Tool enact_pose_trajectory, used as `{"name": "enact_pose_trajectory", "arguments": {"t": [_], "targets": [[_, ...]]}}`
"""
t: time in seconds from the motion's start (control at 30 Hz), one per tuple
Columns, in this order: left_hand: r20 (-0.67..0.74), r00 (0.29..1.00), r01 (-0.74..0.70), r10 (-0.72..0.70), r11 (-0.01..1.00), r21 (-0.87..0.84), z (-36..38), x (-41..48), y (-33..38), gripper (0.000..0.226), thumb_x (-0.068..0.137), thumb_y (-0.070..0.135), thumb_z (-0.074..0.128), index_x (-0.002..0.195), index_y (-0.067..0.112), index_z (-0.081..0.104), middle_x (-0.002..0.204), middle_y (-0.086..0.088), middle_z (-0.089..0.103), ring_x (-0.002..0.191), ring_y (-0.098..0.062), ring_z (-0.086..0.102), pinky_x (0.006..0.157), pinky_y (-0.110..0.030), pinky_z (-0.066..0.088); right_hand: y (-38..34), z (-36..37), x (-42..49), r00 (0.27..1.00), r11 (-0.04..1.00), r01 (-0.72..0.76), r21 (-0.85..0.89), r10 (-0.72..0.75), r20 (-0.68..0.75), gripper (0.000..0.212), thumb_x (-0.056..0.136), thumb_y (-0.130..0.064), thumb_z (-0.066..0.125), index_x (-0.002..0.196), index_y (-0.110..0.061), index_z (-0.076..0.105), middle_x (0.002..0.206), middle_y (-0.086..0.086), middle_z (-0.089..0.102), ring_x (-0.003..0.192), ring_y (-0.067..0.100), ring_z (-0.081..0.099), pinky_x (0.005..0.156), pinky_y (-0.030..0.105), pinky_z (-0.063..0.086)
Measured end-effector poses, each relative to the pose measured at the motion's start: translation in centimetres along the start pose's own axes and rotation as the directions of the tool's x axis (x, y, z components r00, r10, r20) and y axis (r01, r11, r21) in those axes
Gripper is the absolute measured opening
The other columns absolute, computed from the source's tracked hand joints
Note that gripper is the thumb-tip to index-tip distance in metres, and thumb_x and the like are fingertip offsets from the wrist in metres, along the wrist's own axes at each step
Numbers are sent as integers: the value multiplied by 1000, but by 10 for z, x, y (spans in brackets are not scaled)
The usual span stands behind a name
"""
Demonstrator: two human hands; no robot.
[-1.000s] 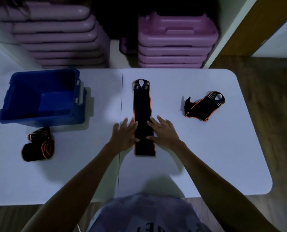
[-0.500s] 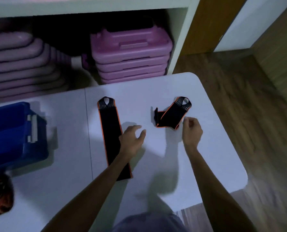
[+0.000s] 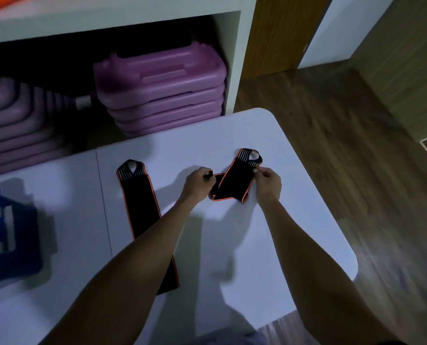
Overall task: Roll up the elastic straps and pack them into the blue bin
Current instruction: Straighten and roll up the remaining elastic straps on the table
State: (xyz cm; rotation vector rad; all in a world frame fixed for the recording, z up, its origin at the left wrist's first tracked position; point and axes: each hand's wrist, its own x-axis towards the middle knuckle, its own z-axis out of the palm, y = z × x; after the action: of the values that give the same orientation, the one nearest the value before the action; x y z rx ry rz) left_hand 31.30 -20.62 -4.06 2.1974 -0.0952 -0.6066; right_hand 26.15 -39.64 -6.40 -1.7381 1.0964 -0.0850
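Observation:
A folded black elastic strap with orange edging [image 3: 234,181] lies on the right part of the white table [image 3: 269,257]. My left hand [image 3: 197,184] pinches its left end and my right hand [image 3: 268,183] pinches its right edge near the looped end. A second black strap [image 3: 141,207] lies flat and stretched out on the table to the left, partly hidden under my left forearm. The blue bin [image 3: 10,235] stands at the left edge of the view, only partly visible.
Stacks of purple plastic cases [image 3: 162,88] fill the shelf behind the table. The table's right edge and rounded corners drop to wooden floor [image 3: 356,170]. A seam runs down the table next to the flat strap.
Both hands left the flat strap and moved right to the folded strap, gripping it at both ends. My view turned right, so the bin slid to the left edge.

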Motion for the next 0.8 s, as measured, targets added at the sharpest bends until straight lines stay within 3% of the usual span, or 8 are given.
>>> {"name": "enact_pose_trajectory", "arguments": {"t": [0.07,0.2,0.3,0.37,0.43,0.53,0.67,0.8], "targets": [[-11,999,41,-41,999,-21,0,-3,-2,16,82,8,54,97,11,58,91,2,57,86,-17,53,71,-22,39,-3,1,-2,999,993,42,111,-39,-23,18,87,-22,62,99,-13,71,100,2,72,94,18,63,86,32,49],[-5,997,74,-75,997,-27,-1,-18,-13,12,79,3,61,87,12,59,94,-3,63,89,-17,58,70,-17,38,-21,-7,-2,993,947,116,299,-108,-40,8,85,-11,63,90,-12,69,87,0,69,85,16,64,88,37,54],[2,996,94,-95,992,-79,-5,-40,-27,22,79,6,65,101,12,63,95,-3,64,92,-19,61,76,-22,42,-42,-10,-4,984,927,171,335,-179,-7,9,85,-11,63,87,-15,70,87,2,70,84,20,66,85,44,57],[-1,992,124,-125,985,-121,-9,-61,-40,33,82,8,64,115,11,61,101,-5,65,98,-19,61,86,-25,45,-60,-8,-13,970,910,206,361,-237,44,9,86,-10,63,89,-13,71,87,9,70,80,23,66,78,42,57],[-12,985,167,-173,968,-188,-14,-86,-52,32,84,8,62,116,11,63,105,-8,67,102,-20,62,93,-30,46,-81,-2,-27,951,889,226,398,-289,107,8,87,-9,63,89,-12,69,82,11,67,73,21,63,65,35,56],[-36,973,202,-226,920,-336,-25,-127,-64,26,86,2,60,110,12,65,99,-5,64,97,-17,59,91,-29,45,-112,16,-50,909,860,237,452,-361,208,6,87,-8,63,87,-13,67,82,11,64,70,20,61,56,27,52],[-5,961,252,-278,878,-406,-45,-175,-84,27,86,6,63,113,8,64,91,-6,63,93,-22,64,91,-40,53,-146,44,-79,859,828,163,536,-386,335,7,86,-7,66,86,-14,65,78,9,60,59,19,58,50,24,48],[-18,958,254,-286,876,-410,-60,-206,-96,7,86,6,64,92,3,63,70,-3,53,72,-16,62,73,-27,59,-165,74,-101,813,851,155,501,-398,424,8,86,-6,66,86,-13,62,70,7,57,48,15,51,45,22,45]]}}
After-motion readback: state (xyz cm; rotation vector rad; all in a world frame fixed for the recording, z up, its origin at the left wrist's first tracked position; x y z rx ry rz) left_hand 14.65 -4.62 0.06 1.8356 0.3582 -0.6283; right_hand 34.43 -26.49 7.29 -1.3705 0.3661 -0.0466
